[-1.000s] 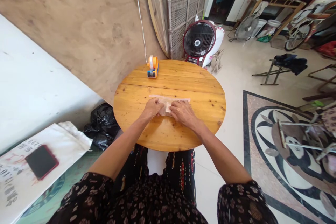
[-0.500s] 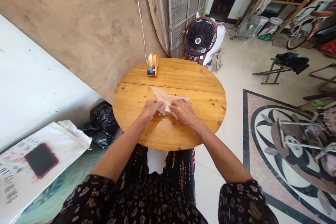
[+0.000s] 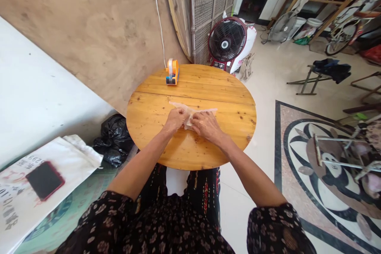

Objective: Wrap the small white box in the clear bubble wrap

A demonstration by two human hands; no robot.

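Near the middle of the round wooden table (image 3: 191,152) lies a crumpled, translucent whitish sheet (image 3: 188,119), thin like plastic wrap. Its upper edge spreads out behind both hands. My left hand (image 3: 175,119) is closed, with thumb and fingers pinching the sheet's left part. Bent over the right part, my right hand (image 3: 206,124) has its fingers closed on the sheet and pressed towards the table. A small pale patch shows between the hands; whether it is a wrapped object or folded sheet, I cannot tell. The fingertips are partly hidden.
An orange tape dispenser (image 3: 172,72) stands at the table's back left. Behind the table is a dark red fan (image 3: 226,41). Black plastic bags (image 3: 114,137) sit to the left, near a phone (image 3: 45,180) on a white sack. A folding stool (image 3: 311,79) stands to the right.
My left hand has shifted slightly up and curled more tightly over the sheet. The sheet's left part is more bunched and its upper corner lower. My right hand stays nearly in place.
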